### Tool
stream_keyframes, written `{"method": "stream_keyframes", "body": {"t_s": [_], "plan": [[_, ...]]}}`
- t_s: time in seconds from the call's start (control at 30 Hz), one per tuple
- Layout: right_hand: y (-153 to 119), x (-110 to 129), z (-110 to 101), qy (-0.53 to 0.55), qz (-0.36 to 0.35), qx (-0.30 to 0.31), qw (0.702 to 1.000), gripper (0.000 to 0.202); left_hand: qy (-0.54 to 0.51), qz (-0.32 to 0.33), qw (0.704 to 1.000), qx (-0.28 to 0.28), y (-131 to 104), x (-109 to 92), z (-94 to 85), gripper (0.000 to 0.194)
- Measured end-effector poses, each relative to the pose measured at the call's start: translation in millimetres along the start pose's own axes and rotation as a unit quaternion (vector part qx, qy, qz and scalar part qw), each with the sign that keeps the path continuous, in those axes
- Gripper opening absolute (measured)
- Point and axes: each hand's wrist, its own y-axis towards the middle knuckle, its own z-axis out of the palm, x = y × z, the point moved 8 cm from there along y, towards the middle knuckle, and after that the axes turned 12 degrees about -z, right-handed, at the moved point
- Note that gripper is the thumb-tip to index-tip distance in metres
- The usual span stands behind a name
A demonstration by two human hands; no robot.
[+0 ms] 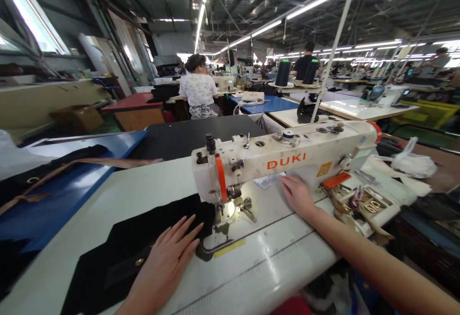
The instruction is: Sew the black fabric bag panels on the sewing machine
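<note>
My left hand (172, 252) lies flat with its fingers stretched out on a black fabric piece (122, 238). A small gold-coloured metal fitting (139, 261) shows on that fabric, close to my thumb side. The far right end of the cloth reaches the needle area of a white sewing machine (251, 157) marked DUKI. My right hand (297, 195) reaches under the machine's arm from the right. Its fingertips are closed at the edge of a small whitish packet (269, 180), partly hidden behind the machine's arm. A hinged metal guide (247, 208) sits beside the needle plate.
A parts tray (373, 204) with gold-coloured rings and tan strips stands at the table's right. A blue table (82, 190) with black and brown straps is on the left. Thread cones (283, 73) stand behind the machine. A person (199, 87) sits further ahead.
</note>
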Motion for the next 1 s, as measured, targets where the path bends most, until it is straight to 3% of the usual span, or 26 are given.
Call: {"method": "stream_keyframes", "body": {"t_s": [0.23,0.43,0.8,1.0], "plan": [[22.1,-1.1,7.9,-0.049,0.030,0.101,0.993,0.020,0.027,0.006,1.000,0.004,-7.5,-4.2,1.7,0.044],[30.6,1.3,8.2,-0.067,0.044,0.130,0.988,0.020,0.058,0.015,0.998,0.008,-11.1,-9.1,6.1,0.046],[32.4,8.2,-13.2,-0.061,0.085,0.082,0.991,0.023,0.031,0.004,1.000,-0.003,-12.6,-15.7,5.6,0.046],[20.4,31.0,-45.0,-0.039,0.061,0.046,0.996,0.019,-0.125,0.008,0.989,-0.073,-15.3,-16.9,-18.5,0.042]]}}
